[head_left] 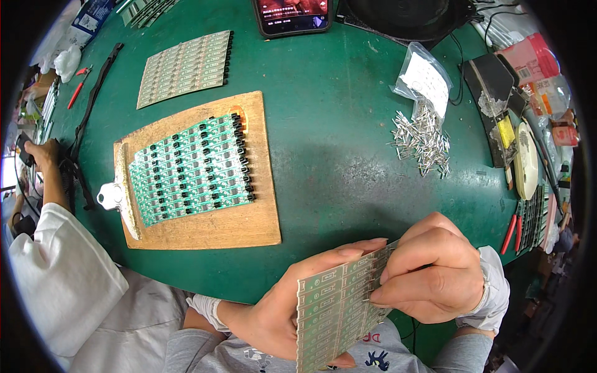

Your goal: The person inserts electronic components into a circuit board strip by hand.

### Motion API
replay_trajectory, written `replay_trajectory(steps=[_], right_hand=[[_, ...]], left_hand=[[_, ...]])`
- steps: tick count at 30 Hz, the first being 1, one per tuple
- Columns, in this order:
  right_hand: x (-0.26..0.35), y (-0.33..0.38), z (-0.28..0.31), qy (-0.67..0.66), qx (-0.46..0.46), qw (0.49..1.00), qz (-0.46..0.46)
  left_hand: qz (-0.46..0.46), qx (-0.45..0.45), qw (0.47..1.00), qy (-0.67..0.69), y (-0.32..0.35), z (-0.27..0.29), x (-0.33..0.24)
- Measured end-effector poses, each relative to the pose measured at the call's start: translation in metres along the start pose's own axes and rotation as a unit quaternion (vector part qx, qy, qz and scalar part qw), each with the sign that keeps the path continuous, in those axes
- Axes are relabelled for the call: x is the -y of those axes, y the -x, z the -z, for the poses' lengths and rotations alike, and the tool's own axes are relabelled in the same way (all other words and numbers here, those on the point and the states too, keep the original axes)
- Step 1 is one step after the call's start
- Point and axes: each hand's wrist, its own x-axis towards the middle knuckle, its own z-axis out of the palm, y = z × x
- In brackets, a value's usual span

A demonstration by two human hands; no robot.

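Observation:
My left hand point(273, 311) grips a greenish circuit board panel point(329, 304) from its far side, holding it tilted above my lap. The panel is divided into rows of narrow strips. At its right part, my right hand point(435, 273) has thumb and fingertips pinched together against the surface. What the pinch holds is too small to make out; thin metal leads show beside the fingertips. Beyond my hands, a heap of small silvery parts with wire leads point(423, 140) spills from a clear plastic bag point(424, 78).
A wooden clipboard point(205, 239) at left carries a populated green panel point(193, 168). Behind it lies another panel point(186, 68). A phone point(292, 18) and black tray point(404, 18) are at the back. Red-handled pliers point(510, 233) lie right. Another person's hand point(43, 154) is far left.

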Motion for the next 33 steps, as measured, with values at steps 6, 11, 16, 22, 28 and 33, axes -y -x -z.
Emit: replay_trajectory(steps=[6,11,16,22,28,33], right_hand=[[0.000,0.000,0.000,0.004,0.002,1.000,0.000],[-0.001,0.002,-0.001,0.002,-0.003,1.000,0.010],[0.001,0.002,0.003,0.050,0.009,0.998,0.048],[0.004,0.003,0.000,0.130,0.011,0.986,0.107],[-0.001,0.020,-0.005,0.213,-0.009,0.960,0.182],[-0.001,0.018,0.007,0.247,0.028,0.946,0.209]], left_hand=[[-0.135,0.056,0.987,-0.070,-0.001,-0.005,0.005],[-0.210,0.095,0.967,-0.110,-0.002,-0.013,0.006],[-0.190,0.107,0.971,-0.096,0.000,-0.014,0.001],[-0.166,0.123,0.975,-0.082,-0.001,-0.014,0.004],[-0.390,0.168,0.885,-0.190,-0.019,-0.004,0.019],[-0.396,0.175,0.879,-0.201,-0.023,-0.004,0.020]])
